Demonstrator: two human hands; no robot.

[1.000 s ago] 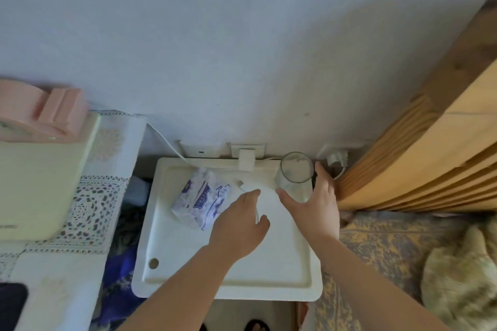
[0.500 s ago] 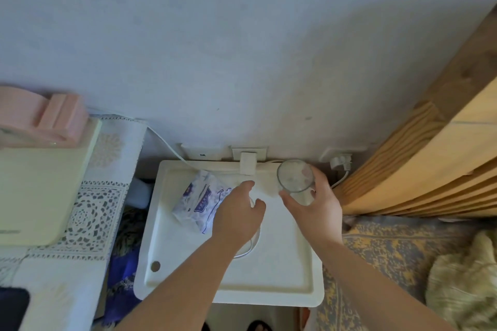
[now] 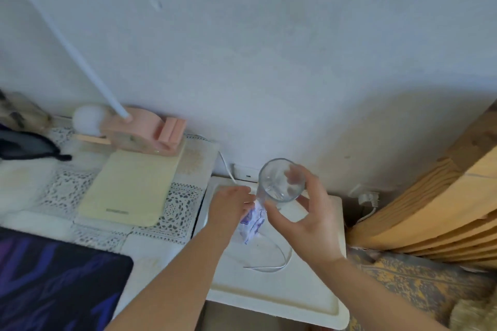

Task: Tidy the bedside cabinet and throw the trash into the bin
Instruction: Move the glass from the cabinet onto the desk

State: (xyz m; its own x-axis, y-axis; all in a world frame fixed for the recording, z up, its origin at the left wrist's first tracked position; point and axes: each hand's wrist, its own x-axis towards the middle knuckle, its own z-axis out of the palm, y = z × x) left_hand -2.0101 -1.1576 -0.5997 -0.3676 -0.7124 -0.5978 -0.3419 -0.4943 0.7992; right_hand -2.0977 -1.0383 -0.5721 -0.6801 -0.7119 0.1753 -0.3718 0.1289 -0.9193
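My right hand [image 3: 309,223] grips a clear drinking glass [image 3: 279,181], lifted above the white bedside cabinet top [image 3: 282,298] and tilted toward me. My left hand [image 3: 228,208] is closed on a white tissue packet with blue print [image 3: 251,224], which hangs just below its fingers, raised over the cabinet's back left part. A thin white cable [image 3: 271,263] lies in a loop on the cabinet under both hands. No bin is in view.
A desk with a lace cloth [image 3: 177,207] stands left of the cabinet, carrying a pale yellow pad [image 3: 129,188], a pink lamp base [image 3: 145,131] and a dark mat [image 3: 53,282]. A wooden bed frame [image 3: 435,212] and patterned bedding [image 3: 419,285] lie right. A plug [image 3: 368,199] sits by the wall.
My right hand lifted the glass off the cabinet's back edge. My left hand closed on the tissue packet and raised it. My view swung left and up, showing more of the desk.
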